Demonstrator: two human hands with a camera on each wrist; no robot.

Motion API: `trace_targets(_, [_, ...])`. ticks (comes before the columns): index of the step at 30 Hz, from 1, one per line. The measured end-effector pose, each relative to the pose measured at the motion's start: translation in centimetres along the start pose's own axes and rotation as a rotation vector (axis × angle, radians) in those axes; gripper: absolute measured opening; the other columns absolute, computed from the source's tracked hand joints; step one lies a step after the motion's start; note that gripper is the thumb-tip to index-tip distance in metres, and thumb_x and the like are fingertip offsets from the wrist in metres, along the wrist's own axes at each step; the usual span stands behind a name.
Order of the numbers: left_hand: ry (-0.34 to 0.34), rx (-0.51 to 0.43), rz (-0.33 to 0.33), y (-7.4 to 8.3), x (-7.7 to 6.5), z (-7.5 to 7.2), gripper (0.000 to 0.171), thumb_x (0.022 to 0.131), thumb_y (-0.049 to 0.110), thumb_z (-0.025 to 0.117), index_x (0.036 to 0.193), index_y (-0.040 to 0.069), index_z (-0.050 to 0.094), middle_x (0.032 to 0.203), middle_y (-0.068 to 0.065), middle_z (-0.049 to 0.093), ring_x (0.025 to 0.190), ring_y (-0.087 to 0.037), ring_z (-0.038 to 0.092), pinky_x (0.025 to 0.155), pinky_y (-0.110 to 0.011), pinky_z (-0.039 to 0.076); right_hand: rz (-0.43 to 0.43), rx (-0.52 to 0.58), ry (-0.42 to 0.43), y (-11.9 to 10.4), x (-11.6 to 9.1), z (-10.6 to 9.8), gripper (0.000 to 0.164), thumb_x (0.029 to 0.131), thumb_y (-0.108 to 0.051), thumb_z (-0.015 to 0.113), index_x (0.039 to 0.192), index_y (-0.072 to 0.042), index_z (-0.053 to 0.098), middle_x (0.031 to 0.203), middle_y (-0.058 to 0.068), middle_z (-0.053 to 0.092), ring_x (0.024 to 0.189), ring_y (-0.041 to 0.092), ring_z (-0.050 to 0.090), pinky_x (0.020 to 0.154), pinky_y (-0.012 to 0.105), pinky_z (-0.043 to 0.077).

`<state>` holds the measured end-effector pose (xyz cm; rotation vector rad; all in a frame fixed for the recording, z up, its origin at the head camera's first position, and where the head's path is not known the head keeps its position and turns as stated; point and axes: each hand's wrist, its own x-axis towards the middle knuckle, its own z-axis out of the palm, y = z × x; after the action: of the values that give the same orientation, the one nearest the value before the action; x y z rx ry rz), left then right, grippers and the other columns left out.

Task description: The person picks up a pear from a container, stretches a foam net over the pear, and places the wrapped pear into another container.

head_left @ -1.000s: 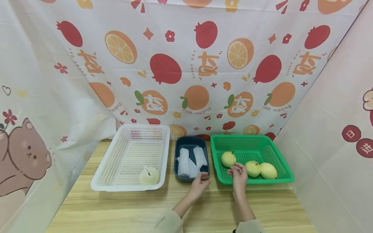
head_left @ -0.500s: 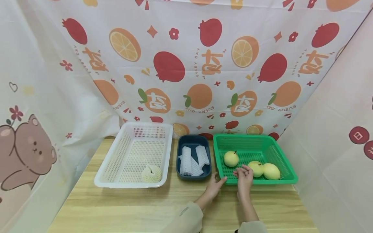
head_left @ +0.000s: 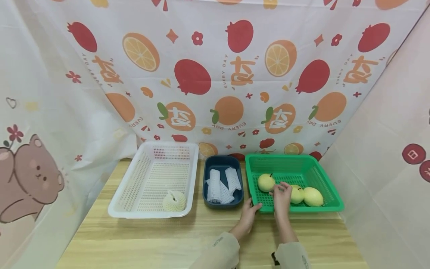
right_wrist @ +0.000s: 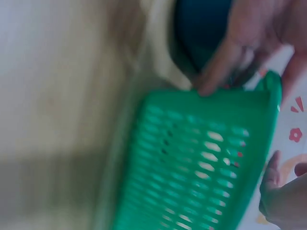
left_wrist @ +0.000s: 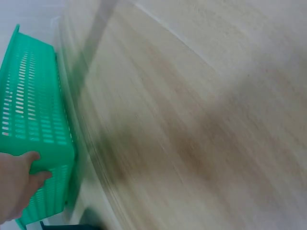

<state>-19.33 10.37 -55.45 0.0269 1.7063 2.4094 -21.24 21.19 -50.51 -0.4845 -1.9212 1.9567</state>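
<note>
— Left hand [head_left: 248, 215] has shifted over the last second from the blue tray's [head_left: 221, 162] near corner to the green basket's [head_left: 282, 161] front left corner. Right hand [head_left: 282, 198] has edged toward the left pear [head_left: 266, 182]. Assessment?

— Basket steadied, in my judgement, while the right hand works among the fruit.

— Condition of the hands?

— Left: thumb and fingers wrapped round that corner, gripping it. Right: inside the basket, fingers loosely bent, nothing visibly held. Contact with the left pear: cannot tell.

— Remaining items, near to far?

— Foam-netted fruit [head_left: 174, 202] at the white basket's [head_left: 168, 179] near end. Two further pears [head_left: 313, 196] right of the right hand. Foam nets [head_left: 214, 186] in the blue tray, between both baskets. Printed cloth [head_left: 228, 74] behind everything.
</note>
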Motion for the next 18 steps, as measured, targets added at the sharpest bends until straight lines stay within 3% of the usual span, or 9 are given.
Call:
trace_targets(4, [-0.028, -0.056, -0.025, 0.4, -0.1, -0.1, 0.051, 0.090, 0.004, 0.052, 0.130, -0.019, 0.030, 0.128, -0.031, 0.042, 0.119, -0.039, 0.041, 0.098, -0.041, 0.036, -0.008, -0.210, -0.111, -2.0, 2.5, 0.2, 0.046, 0.093, -0.010, 0.051, 0.130, 0.003, 0.027, 0.120, 0.024, 0.038, 0.104, 0.036, 0.047, 0.078, 0.039, 0.047])
trace_targets(7, [-0.052, -0.116, -0.038, 0.6, -0.2, -0.1, 0.051, 0.091, 0.000, 0.048, 0.131, -0.021, 0.024, 0.131, -0.034, 0.036, 0.121, -0.041, 0.037, 0.099, -0.043, 0.033, -0.046, -0.465, -0.239, -3.4, 4.7, 0.4, 0.053, 0.091, -0.012, 0.055, 0.131, 0.008, 0.027, 0.126, 0.031, 0.034, 0.111, 0.043, 0.040, 0.084, 0.051, 0.041])
trace_targets(11, [-0.067, -0.133, -0.042, 0.7, -0.1, -0.2, 0.051, 0.092, -0.001, 0.046, 0.132, -0.021, 0.022, 0.132, -0.035, 0.034, 0.121, -0.042, 0.036, 0.100, -0.044, 0.031, -0.086, -0.770, -0.404, -4.3, 7.7, 0.8, 0.059, 0.089, -0.017, 0.058, 0.131, 0.012, 0.031, 0.127, 0.035, 0.036, 0.113, 0.047, 0.037, 0.088, 0.055, 0.037])
trace_targets(14, [-0.072, -0.136, -0.057, 0.7, 0.1, -0.3, 0.052, 0.092, -0.001, 0.047, 0.132, -0.020, 0.021, 0.133, -0.034, 0.034, 0.122, -0.042, 0.035, 0.100, -0.045, 0.030, -0.049, -0.898, -0.514, -4.0, 9.4, 1.1, 0.062, 0.087, -0.019, 0.061, 0.133, 0.011, 0.031, 0.128, 0.035, 0.036, 0.113, 0.048, 0.039, 0.088, 0.054, 0.039])
trace_targets(18, [-0.072, -0.128, -0.073, 0.6, 0.2, -0.2, 0.052, 0.092, -0.001, 0.048, 0.133, -0.019, 0.022, 0.133, -0.033, 0.035, 0.122, -0.040, 0.036, 0.100, -0.044, 0.032, -0.020, -0.990, -0.649, -3.1, 10.4, 1.3, 0.064, 0.086, -0.019, 0.063, 0.136, 0.006, 0.033, 0.134, 0.033, 0.034, 0.116, 0.047, 0.038, 0.087, 0.054, 0.039])
